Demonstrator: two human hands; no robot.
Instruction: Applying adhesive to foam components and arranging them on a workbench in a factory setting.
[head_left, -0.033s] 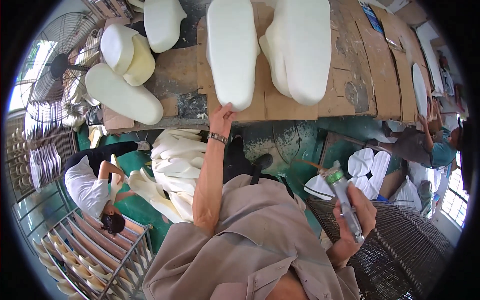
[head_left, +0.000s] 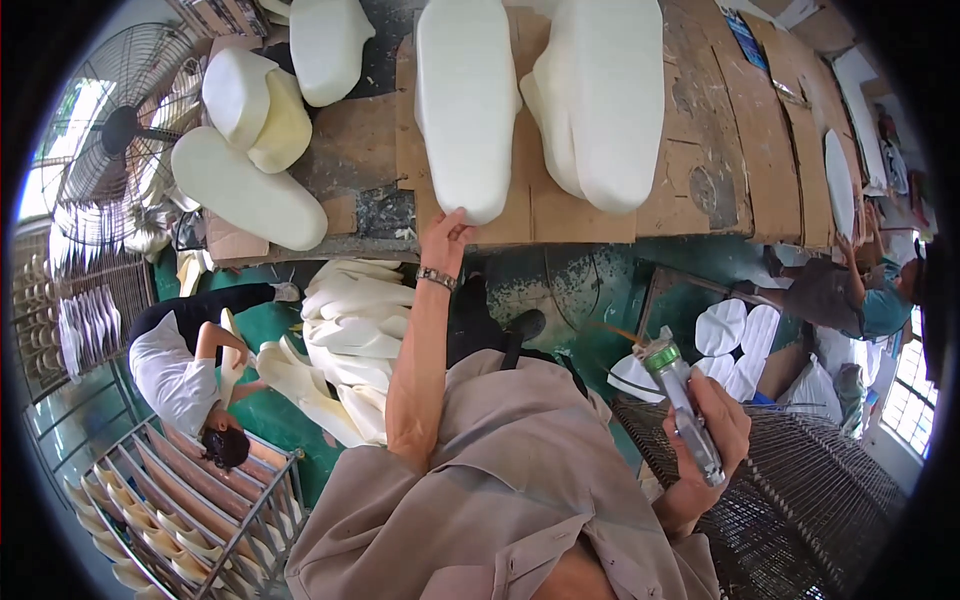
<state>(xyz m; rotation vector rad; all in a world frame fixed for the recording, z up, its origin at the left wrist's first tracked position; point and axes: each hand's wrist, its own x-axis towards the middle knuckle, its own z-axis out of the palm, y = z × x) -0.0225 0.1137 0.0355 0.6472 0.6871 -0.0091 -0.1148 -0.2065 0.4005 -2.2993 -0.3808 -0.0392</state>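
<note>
On the cardboard-covered bench lies a long white foam-like form (head_left: 466, 100), rounded at its near end. My left hand (head_left: 445, 242), wearing a wristband, has its fingers bent against that near end, pinching the edge. To the right of this form, two more white forms (head_left: 605, 110) lie pressed side by side. Low at the right, my right hand (head_left: 712, 445) is wrapped round a silver hand tool (head_left: 690, 415) with a green collar. A thin orange-brown piece sticks out from the tool's upper end; what it is I cannot tell. The tool is away from the forms.
More pale forms (head_left: 250, 188) lie at the bench's left, and a pile (head_left: 355, 320) rests on the floor. A person (head_left: 185, 365) bends beside a metal rack (head_left: 200, 510). A fan (head_left: 120, 130) stands far left; wire mesh (head_left: 800, 490) is at right, another person (head_left: 850, 290) beyond.
The tool in my right hand has tipped slightly, its green-collared end shifting a little left and down. My left hand stays at the form's near end.
</note>
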